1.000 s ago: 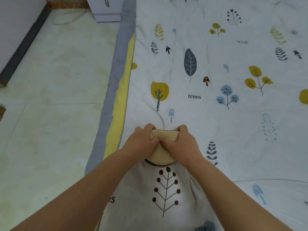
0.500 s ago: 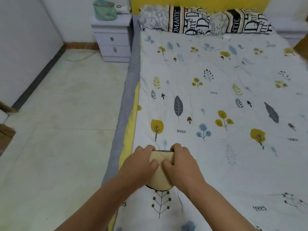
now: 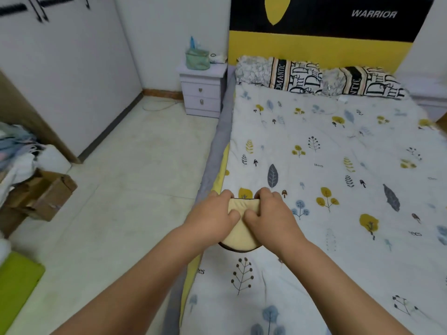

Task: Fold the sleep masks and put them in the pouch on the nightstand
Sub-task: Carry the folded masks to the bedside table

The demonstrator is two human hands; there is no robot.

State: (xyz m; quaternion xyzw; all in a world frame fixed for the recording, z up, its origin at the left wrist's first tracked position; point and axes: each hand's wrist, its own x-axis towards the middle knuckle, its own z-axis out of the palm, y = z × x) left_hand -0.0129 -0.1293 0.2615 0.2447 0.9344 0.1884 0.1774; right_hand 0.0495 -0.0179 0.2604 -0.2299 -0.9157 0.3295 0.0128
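I see the left hand and right hand both pinching the folded beige sleep mask at the bed's near-left edge, thumbs on top. Green pouch sits on the nightstand, well apart by the headboard.

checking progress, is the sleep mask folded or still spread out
Folded: the beige sleep mask is doubled into a compact half-round, pinched at its top by the left hand and right hand.
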